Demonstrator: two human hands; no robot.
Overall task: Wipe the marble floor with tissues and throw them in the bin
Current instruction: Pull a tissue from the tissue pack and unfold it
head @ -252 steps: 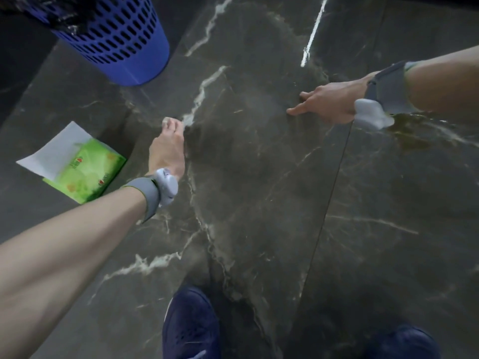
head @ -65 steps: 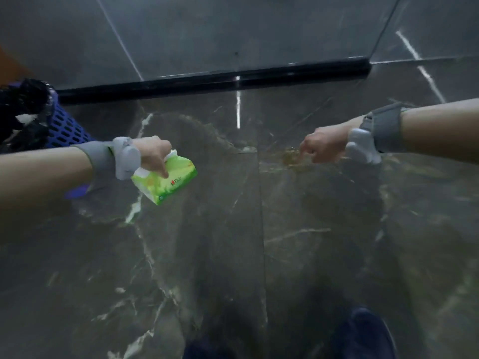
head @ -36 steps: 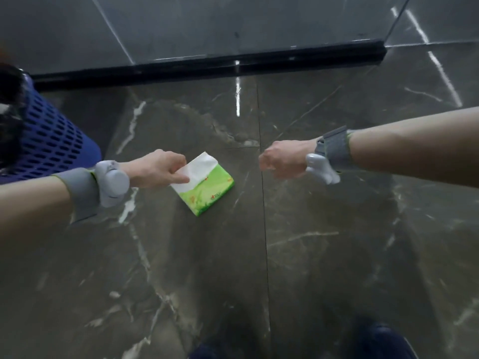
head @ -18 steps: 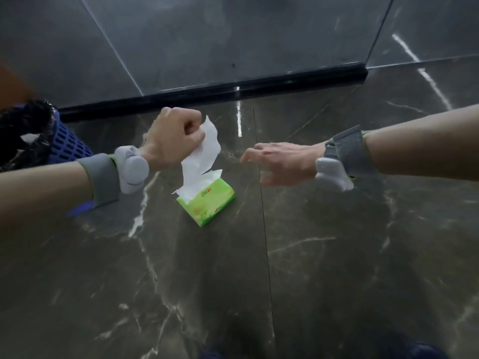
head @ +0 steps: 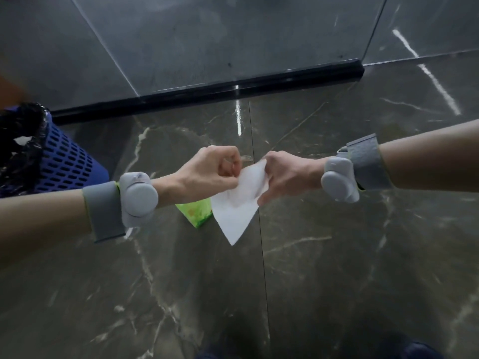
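Note:
A white tissue (head: 237, 211) hangs in the air between my hands, its lower corner pointing down. My left hand (head: 210, 174) pinches its left upper edge with curled fingers. My right hand (head: 283, 176) pinches its right upper edge. Below and behind the tissue, the green tissue pack (head: 197, 212) lies on the dark marble floor (head: 337, 268), partly hidden by my left wrist. The blue perforated bin (head: 64, 164) with a black liner stands at the left edge.
A black skirting strip (head: 233, 89) runs along the foot of a grey tiled wall (head: 207, 35) ahead. The tips of my dark blue shoes (head: 420, 351) show at the bottom edge. A bright light reflection (head: 238, 117) lies on the floor ahead of my hands.
My left hand pulled a tissue free of the pack, which now lies on the floor. My right hand has come in and taken the tissue's other edge.

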